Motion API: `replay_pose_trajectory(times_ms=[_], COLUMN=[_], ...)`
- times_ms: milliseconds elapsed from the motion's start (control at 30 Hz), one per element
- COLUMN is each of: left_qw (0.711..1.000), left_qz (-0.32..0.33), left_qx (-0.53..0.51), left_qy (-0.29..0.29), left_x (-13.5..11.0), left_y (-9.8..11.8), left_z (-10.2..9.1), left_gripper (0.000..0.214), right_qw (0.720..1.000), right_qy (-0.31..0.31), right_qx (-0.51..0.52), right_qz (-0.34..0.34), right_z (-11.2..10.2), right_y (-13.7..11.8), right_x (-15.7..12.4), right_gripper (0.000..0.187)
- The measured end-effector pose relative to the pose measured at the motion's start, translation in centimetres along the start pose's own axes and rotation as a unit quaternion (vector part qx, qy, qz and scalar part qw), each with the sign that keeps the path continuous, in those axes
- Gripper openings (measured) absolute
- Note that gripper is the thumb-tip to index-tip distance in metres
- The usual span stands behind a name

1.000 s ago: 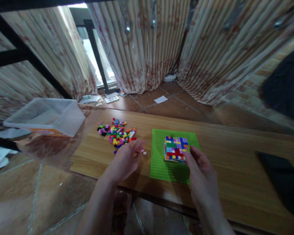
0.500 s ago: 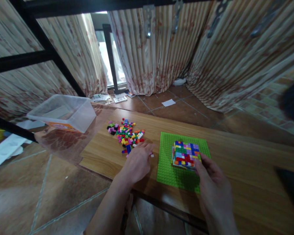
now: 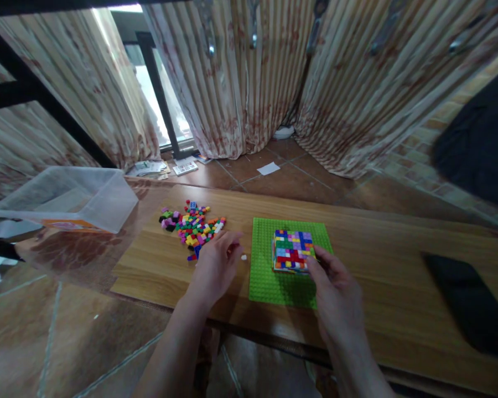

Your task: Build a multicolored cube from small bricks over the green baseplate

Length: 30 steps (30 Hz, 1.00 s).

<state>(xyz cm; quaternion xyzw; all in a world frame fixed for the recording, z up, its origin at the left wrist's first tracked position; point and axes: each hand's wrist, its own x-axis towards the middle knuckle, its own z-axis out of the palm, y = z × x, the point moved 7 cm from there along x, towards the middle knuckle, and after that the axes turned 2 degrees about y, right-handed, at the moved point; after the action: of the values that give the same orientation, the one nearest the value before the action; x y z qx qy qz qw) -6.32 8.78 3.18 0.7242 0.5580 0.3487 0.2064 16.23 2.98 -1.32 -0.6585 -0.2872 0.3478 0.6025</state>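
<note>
A low block of multicoloured toy bricks (image 3: 292,251) sits on the green studded baseplate (image 3: 261,284). My right hand (image 3: 340,282) grips its near right corner between thumb and fingers. Over the wood beside the baseplate's left edge is my left hand (image 3: 221,262), fingers curled together; whatever they may hold is hidden. A small white brick (image 3: 244,257) lies on the tabletop just right of that hand. Behind and left of it spreads a pile of loose bricks (image 3: 195,226) in many colours, partly covered by the hand.
A clear plastic bin (image 3: 108,202) with an orange label stands at the table's left end. On the wooden table (image 3: 382,287), a dark flat object (image 3: 468,304) lies at the right. Striped curtains (image 3: 232,83) hang behind, and paper (image 3: 268,168) lies on the tiled floor.
The view has swung right, bringing more of the dark flat object into sight. My left hand has lifted slightly away from the small white brick. My right hand stays at the brick block's corner.
</note>
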Motion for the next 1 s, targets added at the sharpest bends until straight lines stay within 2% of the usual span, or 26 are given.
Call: replay_pose_trajectory(times_ms=[67, 133, 333, 767, 1000], left_qw=[0.997, 0.989, 0.95, 0.976, 0.985], left_qz=[0.009, 0.008, -0.023, 0.018, 0.077], left_qx=[-0.078, -0.146, -0.304, -0.204, -0.147], left_qy=[0.001, -0.023, -0.07, -0.074, -0.053], left_x=[-0.1, -0.3, -1.0, -1.3, -1.3], left_y=[0.7, 1.4, 3.0, 4.1, 5.3], left_z=[0.1, 0.7, 2.5, 3.4, 2.9], left_gripper=[0.012, 0.009, 0.008, 0.01, 0.012], right_qw=[1.0, 1.0, 1.0, 0.999, 0.998], right_qy=[0.0, -0.002, -0.001, 0.027, 0.029], right_qx=[0.003, 0.004, 0.005, 0.03, 0.058], right_qz=[-0.001, -0.005, -0.012, 0.01, 0.019], right_z=[0.0, 0.0, 0.0, -0.6, -0.5], right_y=[0.1, 0.1, 0.1, 0.0, 0.0], right_x=[0.0, 0.1, 0.2, 0.7, 0.7], right_gripper=[0.05, 0.05, 0.048, 0.043, 0.043])
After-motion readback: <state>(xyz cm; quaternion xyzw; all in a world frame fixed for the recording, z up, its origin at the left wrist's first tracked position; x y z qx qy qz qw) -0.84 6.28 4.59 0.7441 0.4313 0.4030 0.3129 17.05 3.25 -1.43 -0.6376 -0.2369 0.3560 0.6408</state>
